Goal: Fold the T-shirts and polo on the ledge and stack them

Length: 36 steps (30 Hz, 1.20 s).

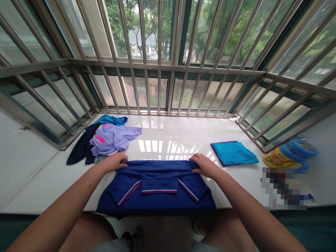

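A navy blue polo shirt (159, 205) with red and white trim on its collar and sleeves lies across the front of the white sill, its lower part hanging over the edge. The collar and both sleeves are laid towards me. At the shirt's far left corner, my left hand (115, 163) pinches the fabric between thumb and fingers. My right hand (203, 166) grips the far right corner in the same way. Between the two hands the far edge of the shirt runs nearly straight.
A rumpled pile with a lavender shirt (114, 138) and dark clothes (82, 146) lies at the left. Folded turquoise cloth (235, 153) sits at the right, near a yellow and blue bottle (289, 153) and a blurred-out object. Metal bars (170, 68) enclose the sill.
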Each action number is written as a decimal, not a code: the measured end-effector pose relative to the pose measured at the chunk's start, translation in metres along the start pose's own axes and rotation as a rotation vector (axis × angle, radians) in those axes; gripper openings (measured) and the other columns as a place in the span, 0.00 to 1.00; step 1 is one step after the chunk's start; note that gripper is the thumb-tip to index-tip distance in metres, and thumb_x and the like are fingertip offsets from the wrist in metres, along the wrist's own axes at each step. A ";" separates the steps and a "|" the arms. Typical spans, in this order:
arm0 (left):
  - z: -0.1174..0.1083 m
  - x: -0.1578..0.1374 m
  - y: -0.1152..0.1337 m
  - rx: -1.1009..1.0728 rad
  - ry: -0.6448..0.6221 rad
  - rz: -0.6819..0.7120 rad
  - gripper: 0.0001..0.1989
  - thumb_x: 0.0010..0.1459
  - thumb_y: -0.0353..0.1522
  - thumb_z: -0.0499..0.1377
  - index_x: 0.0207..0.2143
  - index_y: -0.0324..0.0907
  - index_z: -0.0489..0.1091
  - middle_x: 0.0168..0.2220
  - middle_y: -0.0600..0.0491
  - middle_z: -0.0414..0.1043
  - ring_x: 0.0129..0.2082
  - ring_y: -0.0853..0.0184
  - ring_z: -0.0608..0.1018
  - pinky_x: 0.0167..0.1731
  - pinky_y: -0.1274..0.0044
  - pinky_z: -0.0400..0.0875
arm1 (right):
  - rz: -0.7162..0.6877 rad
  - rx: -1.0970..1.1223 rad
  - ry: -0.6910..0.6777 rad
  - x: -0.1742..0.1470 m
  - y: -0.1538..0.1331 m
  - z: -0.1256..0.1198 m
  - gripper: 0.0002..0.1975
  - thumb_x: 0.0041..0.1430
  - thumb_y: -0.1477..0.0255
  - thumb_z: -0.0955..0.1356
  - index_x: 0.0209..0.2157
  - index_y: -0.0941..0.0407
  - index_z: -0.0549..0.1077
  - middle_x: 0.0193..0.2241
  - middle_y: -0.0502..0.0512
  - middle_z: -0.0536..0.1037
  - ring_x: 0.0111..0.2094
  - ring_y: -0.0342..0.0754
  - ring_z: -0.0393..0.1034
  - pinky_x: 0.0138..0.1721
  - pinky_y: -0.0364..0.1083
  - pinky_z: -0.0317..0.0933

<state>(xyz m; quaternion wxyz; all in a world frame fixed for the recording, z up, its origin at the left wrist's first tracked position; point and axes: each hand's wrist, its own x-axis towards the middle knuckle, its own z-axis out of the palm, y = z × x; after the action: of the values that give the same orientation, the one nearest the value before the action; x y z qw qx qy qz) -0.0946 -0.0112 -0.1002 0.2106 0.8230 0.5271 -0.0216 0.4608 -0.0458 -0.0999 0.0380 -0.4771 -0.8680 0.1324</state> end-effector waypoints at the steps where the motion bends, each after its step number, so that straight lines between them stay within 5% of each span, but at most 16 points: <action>1: 0.001 -0.001 0.000 -0.001 0.004 -0.006 0.08 0.57 0.40 0.64 0.32 0.46 0.77 0.32 0.52 0.79 0.35 0.59 0.79 0.37 0.73 0.67 | 0.010 0.021 -0.007 -0.003 0.002 0.000 0.31 0.57 0.71 0.79 0.62 0.51 0.75 0.58 0.63 0.77 0.58 0.60 0.72 0.59 0.56 0.66; 5: 0.004 -0.004 -0.001 -0.014 0.023 -0.016 0.08 0.58 0.39 0.62 0.32 0.45 0.75 0.34 0.51 0.79 0.37 0.58 0.79 0.37 0.72 0.66 | 0.100 0.087 -0.060 -0.008 0.006 -0.001 0.29 0.58 0.71 0.78 0.60 0.52 0.76 0.52 0.62 0.80 0.55 0.60 0.75 0.56 0.54 0.68; 8: 0.001 -0.003 -0.001 -0.035 0.031 -0.008 0.08 0.60 0.40 0.61 0.34 0.45 0.76 0.36 0.51 0.81 0.39 0.58 0.81 0.39 0.72 0.68 | 0.117 0.081 -0.108 -0.001 0.008 -0.004 0.15 0.58 0.72 0.77 0.48 0.53 0.81 0.42 0.57 0.82 0.45 0.56 0.77 0.47 0.49 0.68; 11: -0.009 0.006 -0.002 -0.045 0.039 -0.005 0.08 0.61 0.40 0.61 0.34 0.46 0.76 0.35 0.52 0.82 0.38 0.59 0.82 0.39 0.73 0.69 | 0.115 0.065 -0.096 0.013 0.012 -0.013 0.06 0.61 0.73 0.76 0.40 0.54 0.82 0.43 0.57 0.80 0.43 0.52 0.77 0.46 0.46 0.66; 21: -0.071 0.069 0.014 0.062 0.280 -0.117 0.12 0.62 0.35 0.57 0.41 0.44 0.80 0.43 0.45 0.84 0.46 0.53 0.82 0.46 0.70 0.73 | 0.362 -0.096 0.142 0.084 0.019 -0.064 0.08 0.68 0.75 0.71 0.47 0.57 0.78 0.46 0.61 0.79 0.45 0.53 0.74 0.45 0.45 0.62; 26: -0.092 0.052 0.022 0.108 0.420 -0.096 0.17 0.67 0.37 0.53 0.46 0.42 0.79 0.47 0.41 0.83 0.50 0.51 0.80 0.52 0.65 0.72 | 0.391 -0.132 0.325 0.068 0.005 -0.084 0.13 0.72 0.76 0.63 0.53 0.56 0.75 0.53 0.64 0.76 0.45 0.53 0.72 0.44 0.46 0.63; 30: -0.046 -0.014 0.022 0.115 0.548 0.063 0.18 0.69 0.38 0.52 0.47 0.43 0.81 0.46 0.42 0.84 0.48 0.52 0.81 0.55 0.63 0.74 | 0.207 -0.119 0.439 0.003 -0.004 -0.055 0.15 0.69 0.80 0.61 0.47 0.56 0.77 0.50 0.63 0.77 0.49 0.54 0.71 0.52 0.48 0.65; 36: 0.093 -0.127 0.022 0.060 0.489 0.167 0.19 0.67 0.31 0.53 0.47 0.54 0.83 0.51 0.50 0.85 0.49 0.55 0.85 0.49 0.63 0.82 | 0.129 -0.069 0.317 -0.110 -0.022 0.042 0.17 0.65 0.80 0.61 0.46 0.53 0.80 0.48 0.61 0.81 0.49 0.55 0.74 0.53 0.51 0.70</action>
<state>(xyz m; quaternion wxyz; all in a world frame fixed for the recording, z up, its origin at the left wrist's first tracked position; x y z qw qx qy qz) -0.1139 -0.1625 -0.1454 0.0534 0.8503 0.4918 0.1798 0.4941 -0.1579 -0.1278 0.1496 -0.5477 -0.8227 0.0276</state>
